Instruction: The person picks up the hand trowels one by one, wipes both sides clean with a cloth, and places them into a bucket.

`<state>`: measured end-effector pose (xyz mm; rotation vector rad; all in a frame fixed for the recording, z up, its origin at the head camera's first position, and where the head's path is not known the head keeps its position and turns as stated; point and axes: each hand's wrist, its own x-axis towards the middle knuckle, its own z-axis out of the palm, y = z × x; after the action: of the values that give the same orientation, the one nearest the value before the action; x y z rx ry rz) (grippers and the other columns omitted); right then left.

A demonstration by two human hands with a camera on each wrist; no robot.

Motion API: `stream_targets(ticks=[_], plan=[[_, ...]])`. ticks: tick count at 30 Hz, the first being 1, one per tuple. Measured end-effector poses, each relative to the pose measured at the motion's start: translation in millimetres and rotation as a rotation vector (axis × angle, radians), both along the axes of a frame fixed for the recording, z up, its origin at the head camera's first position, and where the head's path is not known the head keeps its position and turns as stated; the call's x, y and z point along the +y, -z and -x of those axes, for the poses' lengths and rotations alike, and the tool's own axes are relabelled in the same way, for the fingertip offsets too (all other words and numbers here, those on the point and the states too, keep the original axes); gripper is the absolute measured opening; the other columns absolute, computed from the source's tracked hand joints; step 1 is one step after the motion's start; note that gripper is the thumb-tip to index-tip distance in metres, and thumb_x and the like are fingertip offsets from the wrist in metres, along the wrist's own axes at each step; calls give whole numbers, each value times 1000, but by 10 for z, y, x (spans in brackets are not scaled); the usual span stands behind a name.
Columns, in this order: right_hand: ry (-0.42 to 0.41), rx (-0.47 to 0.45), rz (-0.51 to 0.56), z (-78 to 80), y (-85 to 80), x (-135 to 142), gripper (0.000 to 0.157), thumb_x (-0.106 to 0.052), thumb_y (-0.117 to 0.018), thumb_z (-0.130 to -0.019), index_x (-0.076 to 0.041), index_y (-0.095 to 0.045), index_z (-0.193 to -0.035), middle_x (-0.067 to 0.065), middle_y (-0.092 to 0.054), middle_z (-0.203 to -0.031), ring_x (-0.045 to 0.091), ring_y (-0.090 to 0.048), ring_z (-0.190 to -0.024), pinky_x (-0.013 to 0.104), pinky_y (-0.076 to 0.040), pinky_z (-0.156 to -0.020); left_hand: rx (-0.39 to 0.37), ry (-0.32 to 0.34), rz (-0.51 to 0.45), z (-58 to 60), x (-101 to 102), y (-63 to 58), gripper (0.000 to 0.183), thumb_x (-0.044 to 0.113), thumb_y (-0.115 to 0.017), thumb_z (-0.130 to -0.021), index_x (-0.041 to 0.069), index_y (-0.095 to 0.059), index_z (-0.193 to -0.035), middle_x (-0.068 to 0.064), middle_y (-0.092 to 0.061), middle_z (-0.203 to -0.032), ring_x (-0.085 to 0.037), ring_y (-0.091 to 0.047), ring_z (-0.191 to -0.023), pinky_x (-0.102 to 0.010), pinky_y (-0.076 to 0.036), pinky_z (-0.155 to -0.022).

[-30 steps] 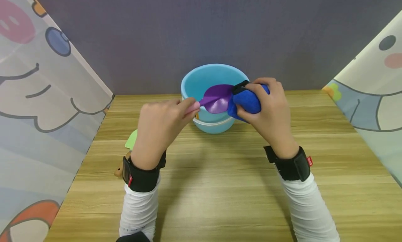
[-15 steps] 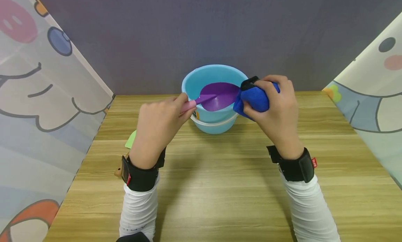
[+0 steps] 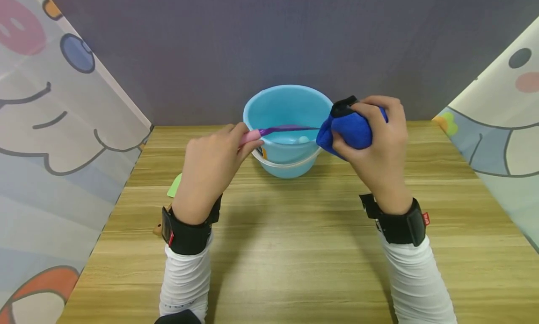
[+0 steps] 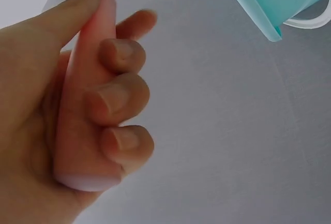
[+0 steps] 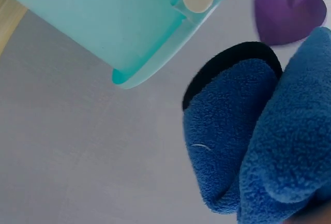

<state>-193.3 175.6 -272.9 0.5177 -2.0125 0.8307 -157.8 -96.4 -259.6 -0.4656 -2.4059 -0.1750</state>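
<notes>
My left hand (image 3: 212, 167) grips a toy shovel (image 3: 286, 128) by its pink handle (image 4: 85, 110), fingers wrapped round it in the left wrist view. The purple blade (image 5: 284, 12) is level above the bucket's mouth and appears almost edge-on in the head view. In my right hand (image 3: 383, 151) is a bunched blue cloth (image 3: 353, 130) with black edging, held just right of the blade tip. Whether cloth and blade touch, I cannot tell. Beneath the shovel stands a light blue bucket (image 3: 286, 153) with a white handle (image 4: 310, 23).
At the left, partly behind my left wrist, lie a green flat piece (image 3: 174, 186) and a brown wooden end (image 3: 157, 229) on the wooden table (image 3: 294, 258). A grey panel (image 3: 273, 39) rises behind the bucket, with cartoon-printed panels (image 3: 76, 127) on both sides.
My right hand has moved right with the cloth, off the blade toward its tip. The shovel has turned in my left hand, its face going from broadly visible to nearly edge-on.
</notes>
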Motion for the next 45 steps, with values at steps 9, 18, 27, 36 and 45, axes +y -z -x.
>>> stream_targets(ticks=[9, 18, 27, 36, 45], plan=[[-55, 169, 226, -39, -47, -80, 39, -18, -77, -64, 1, -65, -96, 34, -58, -108, 37, -55, -107, 49, -45, -97, -38, 25, 20, 22, -5, 6, 34, 42, -65, -89, 13, -55, -73, -2, -44, -53, -19, -38, -40, -31, -23, -36], [-122, 179, 225, -80, -42, -138, 38, -18, -77, -62, 0, -66, -93, 34, -59, -106, 38, -57, -106, 49, -46, -95, -39, 58, 13, 52, 18, 31, 34, 44, -66, -86, 13, -56, -76, -1, -41, -49, -18, -39, -42, -31, -24, -38], [-200, 181, 148, -104, 23, -240, 37, -15, -79, -58, -2, -68, -91, 33, -59, -105, 42, -57, -102, 52, -48, -91, -28, 102, 38, 46, 66, 31, 33, 45, -63, -88, 13, -64, -80, -4, -55, -60, -21, -52, -56, -36, -36, -52], [-233, 196, -158, -98, 156, -399, 50, -23, -83, -62, -9, -68, -107, 25, -58, -115, 42, -51, -110, 60, -46, -91, 58, 126, 123, 33, 128, 29, 35, 43, -58, -92, 12, -62, -75, -3, -52, -56, -20, -50, -54, -35, -34, -53], [-195, 145, -338, -67, 256, -516, 55, -32, -83, -64, -12, -68, -113, 21, -60, -121, 42, -49, -120, 63, -46, -93, 151, 80, 233, 25, 210, 4, 21, 27, -70, -87, 10, -61, -78, -4, -58, -62, -20, -51, -61, -36, -42, -58]])
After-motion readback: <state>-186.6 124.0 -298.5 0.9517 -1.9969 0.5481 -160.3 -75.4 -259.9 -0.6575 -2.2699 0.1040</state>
